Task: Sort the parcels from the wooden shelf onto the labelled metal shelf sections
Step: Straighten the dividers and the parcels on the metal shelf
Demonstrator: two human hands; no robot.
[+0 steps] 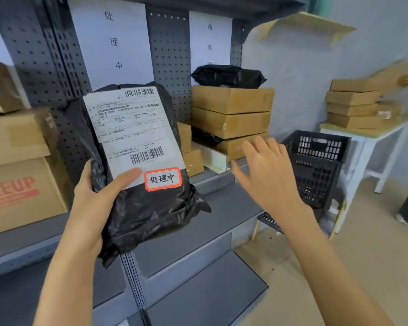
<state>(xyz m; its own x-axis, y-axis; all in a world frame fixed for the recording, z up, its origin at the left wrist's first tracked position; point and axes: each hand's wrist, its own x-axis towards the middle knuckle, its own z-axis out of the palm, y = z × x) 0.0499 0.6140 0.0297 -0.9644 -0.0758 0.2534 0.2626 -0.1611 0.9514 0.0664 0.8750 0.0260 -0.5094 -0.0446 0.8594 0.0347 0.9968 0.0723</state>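
Observation:
My left hand [93, 196] grips a black plastic parcel [149, 208] by its left side, thumb pressed on its white shipping label [130, 128]. A red-bordered sticker [163, 179] with handwritten characters sits at the label's lower right. The parcel is held upright in front of the grey metal shelf [210, 208], below a white paper sign [111, 41] with matching characters. My right hand [266, 175] hovers open to the right of the parcel, holding nothing. A second paper sign [210, 38] marks the section to the right.
Stacked brown boxes [231, 114] topped by a black bag [229, 76] fill the right section. Large cartons [19, 175] stand at the left. A black plastic crate [316, 165] sits right of the shelf, and a table [363, 135] beyond it carries more flat boxes.

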